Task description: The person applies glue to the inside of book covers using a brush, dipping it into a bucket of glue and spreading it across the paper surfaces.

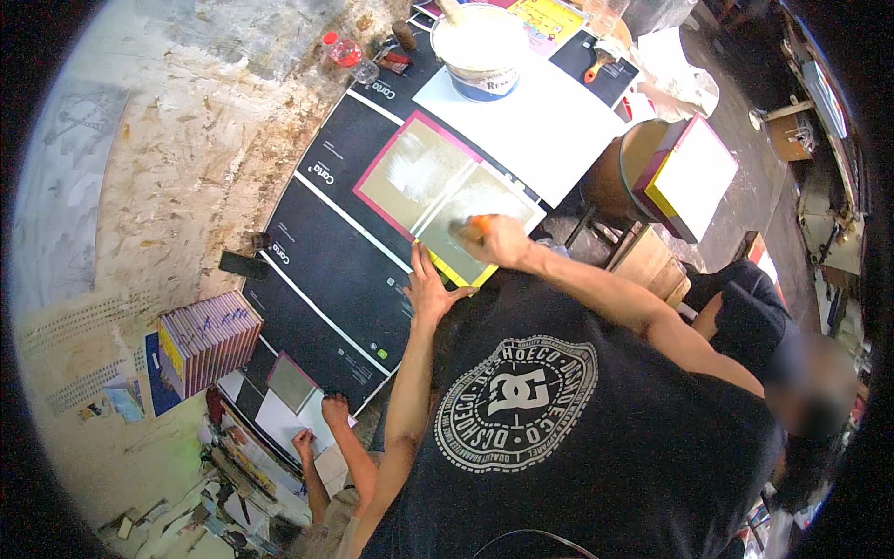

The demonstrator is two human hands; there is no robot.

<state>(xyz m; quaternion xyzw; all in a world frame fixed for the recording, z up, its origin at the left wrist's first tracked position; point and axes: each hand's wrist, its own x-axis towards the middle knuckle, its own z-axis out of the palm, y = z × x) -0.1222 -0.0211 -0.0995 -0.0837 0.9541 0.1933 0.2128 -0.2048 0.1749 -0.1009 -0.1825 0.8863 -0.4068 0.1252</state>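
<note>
An opened-out book cover (424, 177) lies on the dark table, its grey-brown inner boards framed by pink and yellow edges and divided by a pale strip. Wet whitish patches show on both boards. My right hand (503, 242) is closed around the orange handle of a brush (458, 227), whose bristles touch the nearer right board. Against the cover's lower-left edge rests my left hand (433, 287), with fingers spread and nothing held. Beyond the cover, a large white bucket (478, 56) of pale paste stands on a white sheet (549, 140).
A stack of pink-edged books (209, 340) stands at the left. Another person's hands (335, 410) work near a small grey board (291, 382) at lower left. A second brush (596, 67) and a red-capped bottle (349, 54) lie farther back. White-topped covers (694, 177) sit on a drum at right.
</note>
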